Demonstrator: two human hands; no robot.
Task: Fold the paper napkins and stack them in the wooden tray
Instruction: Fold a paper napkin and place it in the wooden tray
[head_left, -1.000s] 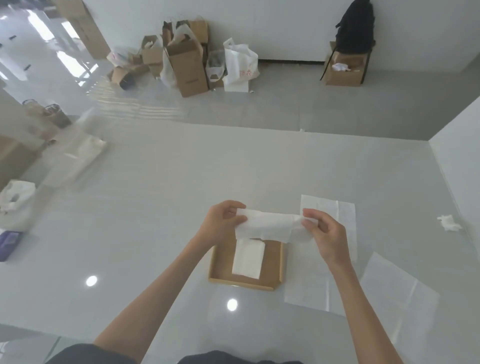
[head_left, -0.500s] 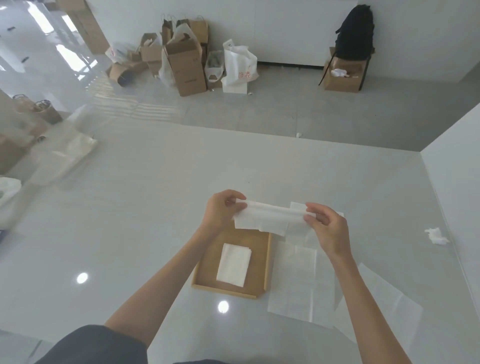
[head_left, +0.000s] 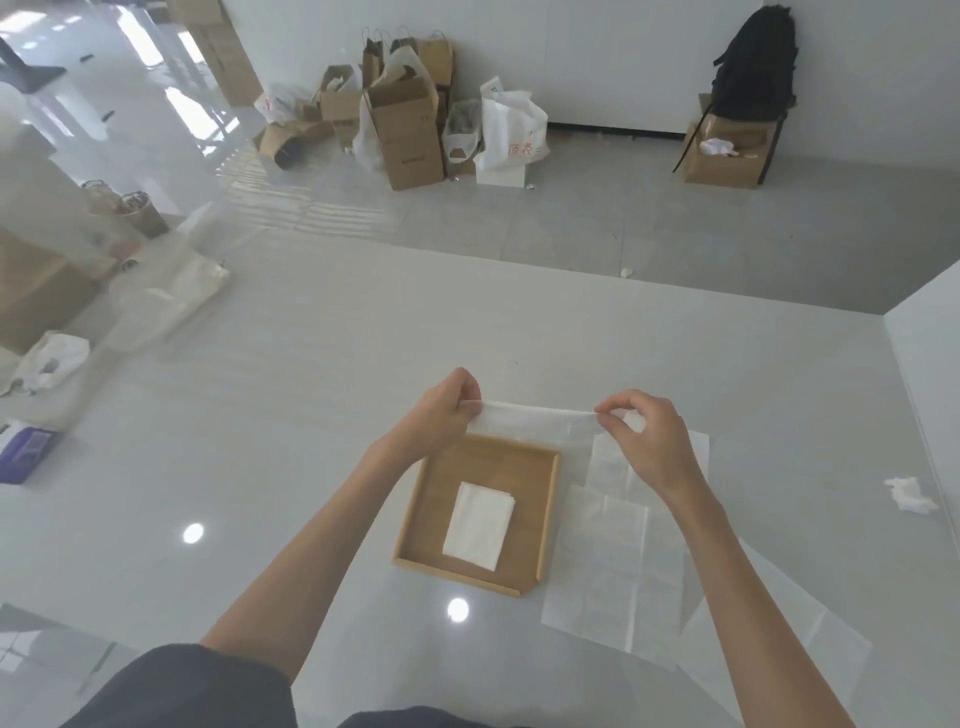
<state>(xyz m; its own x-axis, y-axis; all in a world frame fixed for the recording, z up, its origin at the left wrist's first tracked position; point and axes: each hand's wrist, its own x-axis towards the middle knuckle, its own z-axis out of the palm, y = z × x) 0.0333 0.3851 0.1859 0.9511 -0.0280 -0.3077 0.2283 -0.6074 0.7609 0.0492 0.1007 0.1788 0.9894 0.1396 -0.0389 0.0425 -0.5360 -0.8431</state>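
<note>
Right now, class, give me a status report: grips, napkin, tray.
Left grip and right grip pinch napkin ends above tray far edge. One folded napkin inside. Beside it, flat sheets; nothing blocking.

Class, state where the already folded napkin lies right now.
In the head view, the folded napkin lies flat inside the wooden tray, near its middle, left of the unfolded napkins.

A single wide-angle head-worn view looks forward and down, close above the left hand (head_left: 441, 415) and right hand (head_left: 652, 447); brown cardboard boxes (head_left: 405, 130) stand far beyond them.
</note>
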